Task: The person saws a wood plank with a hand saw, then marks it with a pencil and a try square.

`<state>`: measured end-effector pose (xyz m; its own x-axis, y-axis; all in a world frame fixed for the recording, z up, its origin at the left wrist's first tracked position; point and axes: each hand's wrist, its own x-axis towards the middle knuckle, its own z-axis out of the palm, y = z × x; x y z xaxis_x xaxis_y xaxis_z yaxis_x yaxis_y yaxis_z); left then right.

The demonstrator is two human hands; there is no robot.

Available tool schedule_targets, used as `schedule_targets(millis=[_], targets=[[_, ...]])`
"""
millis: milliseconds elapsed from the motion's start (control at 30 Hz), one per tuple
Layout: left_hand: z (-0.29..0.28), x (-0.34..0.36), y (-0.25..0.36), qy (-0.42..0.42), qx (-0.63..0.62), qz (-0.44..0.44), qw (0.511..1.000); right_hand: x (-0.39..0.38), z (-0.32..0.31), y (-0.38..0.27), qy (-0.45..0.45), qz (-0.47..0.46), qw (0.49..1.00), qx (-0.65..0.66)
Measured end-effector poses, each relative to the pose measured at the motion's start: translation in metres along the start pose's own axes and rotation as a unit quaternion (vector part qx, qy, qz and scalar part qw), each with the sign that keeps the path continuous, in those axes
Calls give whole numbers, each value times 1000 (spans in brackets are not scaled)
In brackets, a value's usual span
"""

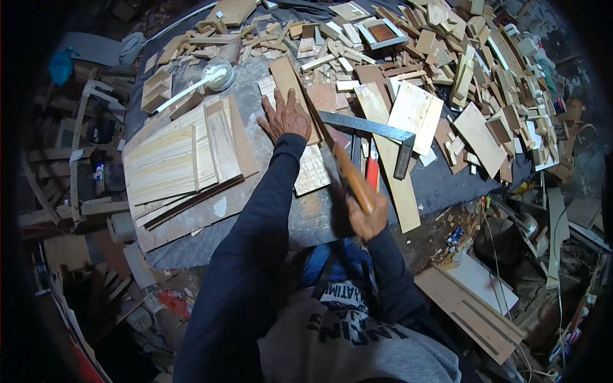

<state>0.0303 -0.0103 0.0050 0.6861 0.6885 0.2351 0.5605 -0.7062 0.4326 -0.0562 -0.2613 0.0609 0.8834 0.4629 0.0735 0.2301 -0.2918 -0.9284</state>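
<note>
A flat brown board point(285, 71) lies across a pale, line-marked wooden block point(313, 173) on the worktable. My left hand point(287, 118) rests on that board with fingers spread, pressing from above. In my right hand point(369, 218) is the wooden handle of a handsaw point(352, 179). Its dark blade runs up along the board's right edge; whether the teeth are in the wood I cannot tell. Right of the saw lies a metal try square point(367, 124) with a dark stock. A red-handled tool point(372, 172) is just below it.
Stacked pale boards point(169, 156) lie at the table's left, near an open wooden box point(156, 91) and a round, clear container point(218, 75). Offcuts point(440, 48) heap along the back and right. A long plank point(402, 185) overhangs the front edge. Wood scraps clutter the floor.
</note>
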Motion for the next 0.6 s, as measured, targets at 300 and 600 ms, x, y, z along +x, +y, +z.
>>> schedule_targets(millis=[300, 600], targets=[[-5, -2, -9, 6, 23, -8, 1000, -46, -21, -21, 19, -1, 1000, 22], [-14, -8, 3, -53, 9, -25, 998, -35, 3, -21, 24, -26, 999, 15]])
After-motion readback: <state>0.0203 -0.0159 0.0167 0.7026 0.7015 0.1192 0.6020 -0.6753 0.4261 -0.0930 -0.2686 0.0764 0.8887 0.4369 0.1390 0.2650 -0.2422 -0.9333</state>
